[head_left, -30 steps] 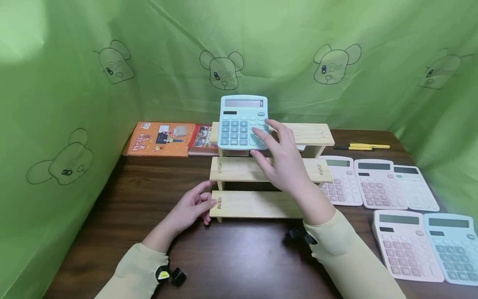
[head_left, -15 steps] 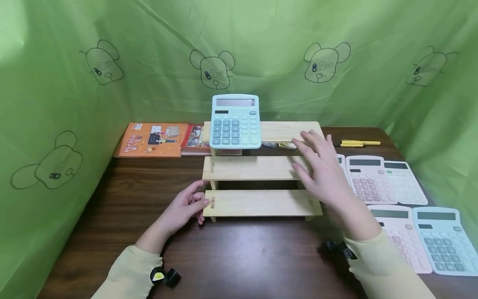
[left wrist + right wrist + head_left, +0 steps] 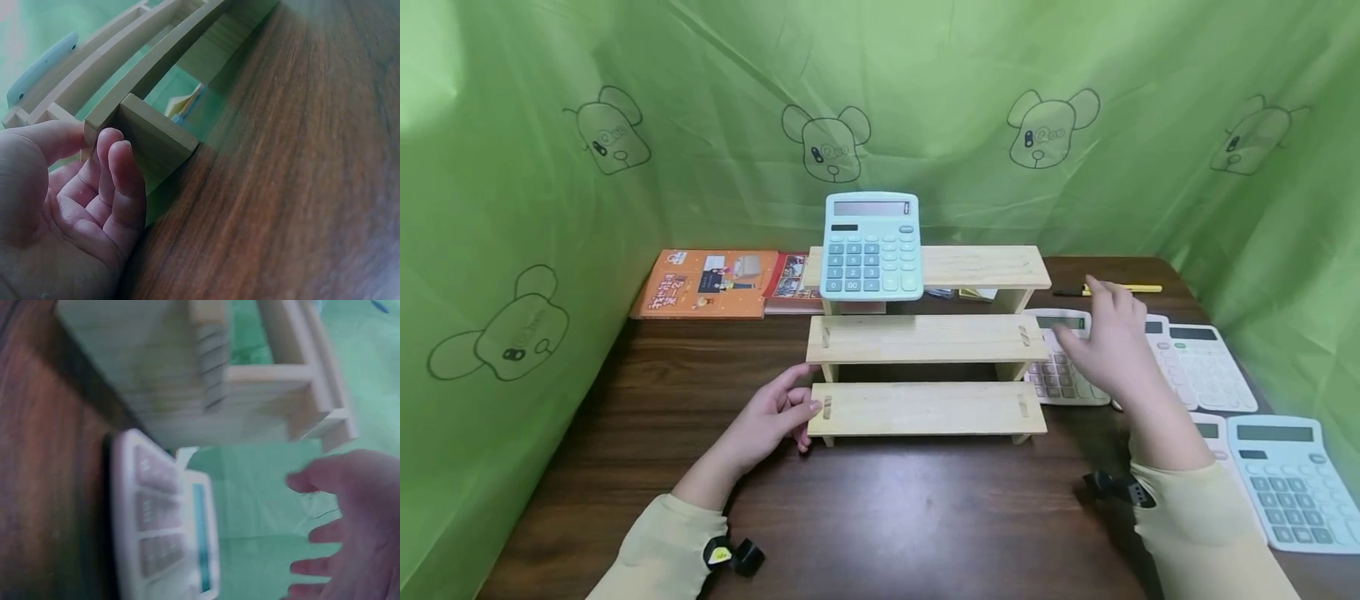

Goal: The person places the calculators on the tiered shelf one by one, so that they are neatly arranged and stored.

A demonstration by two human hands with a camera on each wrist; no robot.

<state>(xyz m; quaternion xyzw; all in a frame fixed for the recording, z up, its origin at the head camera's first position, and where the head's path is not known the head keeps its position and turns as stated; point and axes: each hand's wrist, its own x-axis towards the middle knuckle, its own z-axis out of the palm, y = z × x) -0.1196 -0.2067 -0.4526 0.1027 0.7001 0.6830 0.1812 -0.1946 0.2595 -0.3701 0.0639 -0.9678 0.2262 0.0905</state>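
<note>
A three-tier wooden display stand (image 3: 925, 408) stands on the table. A light-blue calculator (image 3: 871, 248) leans upright at the left of its top step, its display reading 0. My left hand (image 3: 775, 417) holds the left end of the lowest step, thumb (image 3: 62, 139) at the board's edge and fingers curled beside it. To the right, my right hand (image 3: 1112, 342) hovers over a pink-keyed white calculator (image 3: 1060, 367), fingers spread and holding nothing. In the right wrist view that calculator (image 3: 156, 519) lies below the fingers, close to the stand's side.
Pink-keyed and white calculators (image 3: 1213, 367) lie along the right, with a blue calculator (image 3: 1285, 483) nearer the front. Yellow and black pens (image 3: 1138, 288) lie behind them. An orange book (image 3: 707, 283) is at the back left. A green curtain (image 3: 940, 67) surrounds the table.
My right hand has left the blue calculator on the top step and moved right, over the row of calculators. My left hand stays on the stand; the head view has shifted slightly.
</note>
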